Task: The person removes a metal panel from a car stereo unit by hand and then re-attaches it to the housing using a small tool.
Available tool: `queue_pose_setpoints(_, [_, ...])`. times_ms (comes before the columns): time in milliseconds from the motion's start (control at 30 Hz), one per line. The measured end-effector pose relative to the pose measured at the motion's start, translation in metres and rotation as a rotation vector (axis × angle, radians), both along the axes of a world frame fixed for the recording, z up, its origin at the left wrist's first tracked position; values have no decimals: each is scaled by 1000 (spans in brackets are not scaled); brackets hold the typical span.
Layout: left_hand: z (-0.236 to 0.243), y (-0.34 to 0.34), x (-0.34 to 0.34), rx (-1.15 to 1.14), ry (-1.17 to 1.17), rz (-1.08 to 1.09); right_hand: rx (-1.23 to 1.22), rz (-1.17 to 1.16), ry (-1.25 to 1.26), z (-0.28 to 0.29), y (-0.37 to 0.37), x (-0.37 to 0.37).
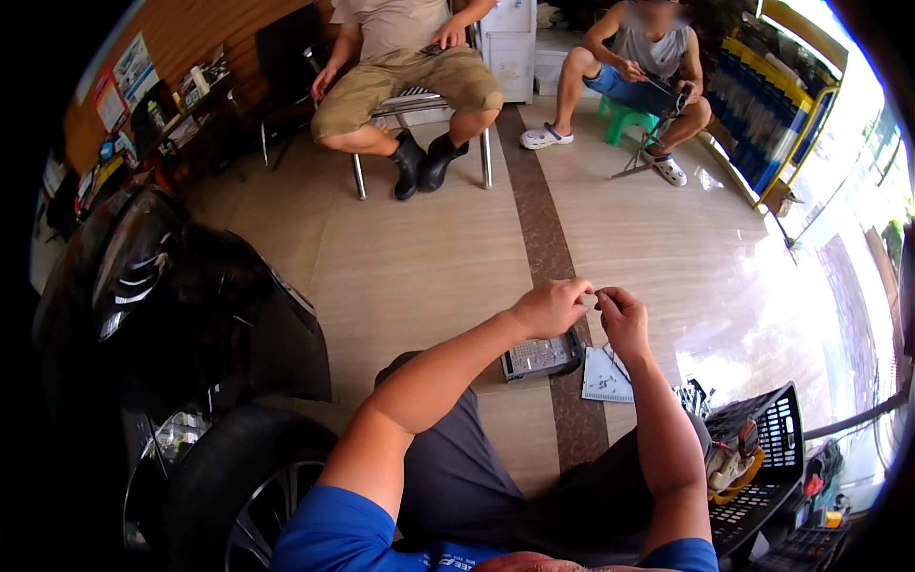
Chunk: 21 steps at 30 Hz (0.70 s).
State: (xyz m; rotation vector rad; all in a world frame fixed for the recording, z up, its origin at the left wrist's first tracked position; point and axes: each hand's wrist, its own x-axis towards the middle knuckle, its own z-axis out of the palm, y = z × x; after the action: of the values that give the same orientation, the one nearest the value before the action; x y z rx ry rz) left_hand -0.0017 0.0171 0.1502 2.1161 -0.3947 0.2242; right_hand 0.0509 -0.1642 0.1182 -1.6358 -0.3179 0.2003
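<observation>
My left hand (553, 308) is closed in a pinch around a small pale piece (588, 300), too small to name. Right beside it, my right hand (621, 319) has its fingertips pressed together at the edge of that piece; whatever else they hold is hidden. Both hands hover over the tiled floor in front of my knees. Below them lies a grey metal box-shaped unit (541, 358) with a dotted top and a dark side. Next to it, partly behind my right wrist, rests a flat white panel (606, 375) with small dark bits on it.
A black car's wheel (257, 491) and front stand close on my left. On my right is a black plastic crate (777, 429) with tools and gloves. Across the floor, one person sits on a chair (486, 157), another on a green stool (627, 121) holding a dark object.
</observation>
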Motion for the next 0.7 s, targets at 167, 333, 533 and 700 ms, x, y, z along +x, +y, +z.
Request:
queue_pose_setpoints(167, [24, 29, -16, 272, 154, 40, -335, -141, -204, -28, -26, 26])
queue_pose_setpoints(333, [13, 62, -13, 160, 324, 80, -654, -149, -292, -68, -32, 74])
queue_pose_setpoints(533, [-16, 77, -3, 420, 622, -13, -1100, 40, -178, -138, -66, 72])
queue_pose_setpoints(700, [-24, 68, -6, 391, 572, 11, -1460, 259, -149, -214, -106, 70])
